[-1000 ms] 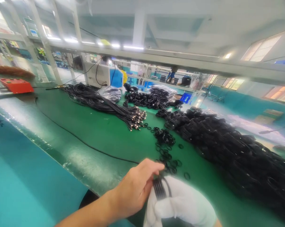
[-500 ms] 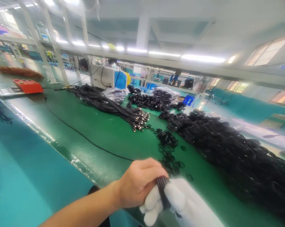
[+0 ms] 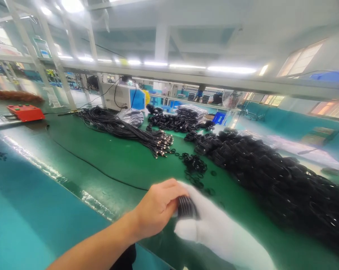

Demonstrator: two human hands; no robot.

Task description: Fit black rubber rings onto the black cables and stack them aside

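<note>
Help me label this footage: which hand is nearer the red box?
Left. The left hand is bare, well to the right of the red box and closer to the viewer; the gloved right hand lies farther right.

Bare left hand and gloved right hand gripping coiled black cable, black rings lying beyond it, metal-tipped cables resting farther beyond, black heap spreading rightward from it
</note>
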